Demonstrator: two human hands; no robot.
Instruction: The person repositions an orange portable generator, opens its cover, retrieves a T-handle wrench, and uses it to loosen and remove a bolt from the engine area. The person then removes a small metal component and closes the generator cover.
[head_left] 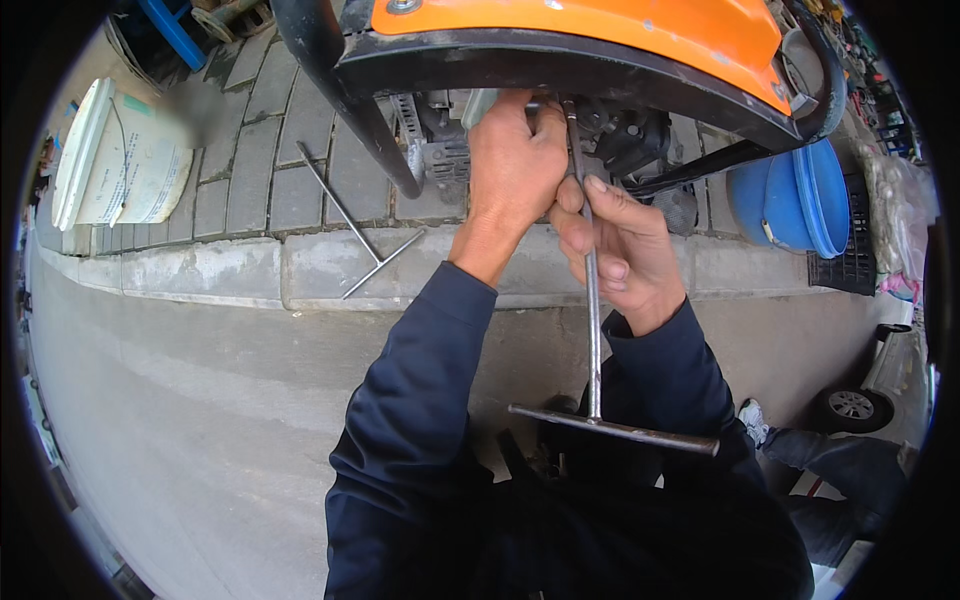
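My right hand [630,245] holds a steel T-handle wrench [594,340] by its shaft, thumb and fingers closed round it. Its crossbar lies toward me, and its far end runs up under the black frame [560,62] of a machine with an orange top [600,22]. Close beside that end, my left hand [515,150] reaches in under the frame with curled fingers. What those fingers grip is hidden by the hand and the frame. Dark engine parts [635,140] show behind my hands. A second T-handle wrench [350,220] lies on the paving to the left.
A white bucket [135,155] stands at the far left, a blue bucket [785,200] at the right beside a black crate [852,235]. A concrete kerb [200,272] crosses in front of the machine. Another person's leg [840,465] and a car wheel [853,406] show at lower right.
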